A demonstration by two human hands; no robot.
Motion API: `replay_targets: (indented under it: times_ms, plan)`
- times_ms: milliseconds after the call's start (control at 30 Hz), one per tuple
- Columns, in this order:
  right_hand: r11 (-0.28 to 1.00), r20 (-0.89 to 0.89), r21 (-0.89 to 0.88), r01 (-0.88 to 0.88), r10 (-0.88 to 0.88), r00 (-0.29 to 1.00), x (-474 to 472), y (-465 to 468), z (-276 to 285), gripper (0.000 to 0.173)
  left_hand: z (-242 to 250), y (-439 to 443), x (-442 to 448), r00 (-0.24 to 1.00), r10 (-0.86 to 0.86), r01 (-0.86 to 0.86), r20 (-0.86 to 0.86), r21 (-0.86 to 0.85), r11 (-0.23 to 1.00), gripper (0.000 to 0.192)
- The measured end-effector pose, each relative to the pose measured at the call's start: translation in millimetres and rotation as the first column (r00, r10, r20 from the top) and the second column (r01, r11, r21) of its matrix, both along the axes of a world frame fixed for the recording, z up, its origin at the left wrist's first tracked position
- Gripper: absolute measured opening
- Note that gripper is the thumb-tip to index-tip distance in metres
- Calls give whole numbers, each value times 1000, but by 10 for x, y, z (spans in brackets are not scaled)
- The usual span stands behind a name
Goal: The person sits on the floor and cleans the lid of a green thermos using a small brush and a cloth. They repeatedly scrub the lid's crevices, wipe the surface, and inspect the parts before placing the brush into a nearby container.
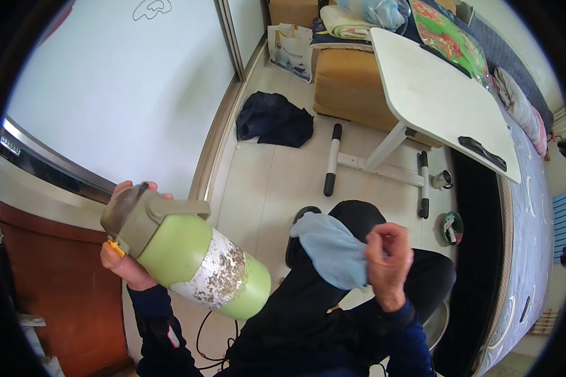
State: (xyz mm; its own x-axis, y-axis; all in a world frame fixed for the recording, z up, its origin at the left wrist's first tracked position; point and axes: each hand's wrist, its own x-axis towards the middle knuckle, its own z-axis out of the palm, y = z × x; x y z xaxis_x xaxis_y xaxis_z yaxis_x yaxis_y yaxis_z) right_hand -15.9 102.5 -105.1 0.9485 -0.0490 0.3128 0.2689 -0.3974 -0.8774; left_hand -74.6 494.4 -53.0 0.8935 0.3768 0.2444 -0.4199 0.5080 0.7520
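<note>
My left hand (131, 271) is closed around the lid end of a large light-green drinking bottle (177, 240), which lies tilted in the air with its base towards my lap. The bottle has a grey-brown lid (146, 217) with a carry loop, a smoky see-through cap and an orange latch near my thumb. Around its body runs a white band (217, 271), torn and covered in brown residue. My right hand (390, 264) pinches a thin light-blue cloth (332, 249) that hangs over my black-trousered leg, apart from the bottle.
A white folding table (434, 89) on a metal foot frame (382, 167) stands ahead to the right, beside a bed (530, 226). Dark fabric (276, 120) lies on the tiled floor. Near the bed are a metal mug (441, 179) and a small green bin (445, 228). Black cables (212, 360) lie below the bottle.
</note>
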Motion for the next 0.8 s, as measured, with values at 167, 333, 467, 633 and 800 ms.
replay_targets:
  times_ms: [167, 333, 467, 633, 800]
  plan:
    - [981, -83, 160, 114, -101, 991, -271, -469, 322, 17, -54, 66, -45, 999, 11, -12, 53, 14, 1000, 103]
    - [975, -138, 126, 182, -164, 977, -554, -762, 278, 14, 10, 82, 59, 996, 44, -47, 80, 44, 998, 96]
    - [970, -195, 100, 220, -197, 961, -766, -926, 160, 11, 82, -46, 147, 996, 51, -57, 76, 75, 996, 91]
    - [966, -283, 24, 259, -242, 928, -924, -1067, 148, 7, 182, -151, 237, 995, 65, -72, 71, 99, 992, 87]
    - [902, -202, 202, 382, -344, 917, -1083, -1251, 447, 9, 322, -333, 230, 999, -1, -4, 50, 95, 995, 95]
